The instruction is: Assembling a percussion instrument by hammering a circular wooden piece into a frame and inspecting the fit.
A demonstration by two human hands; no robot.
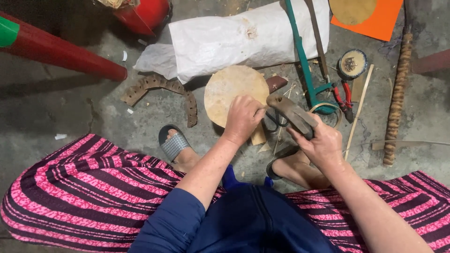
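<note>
Tan round disc (232, 91), flat, pale and mottled, lying on concrete floor (70, 107) before the feet | left hand (242, 117) fingers curled, pinching its near edge | right hand (318, 143) fingers wrapped around brown-handled shears (290, 115) just beside disc | white sack (234, 40) behind | red-handled pliers (344, 96) to the right
</note>
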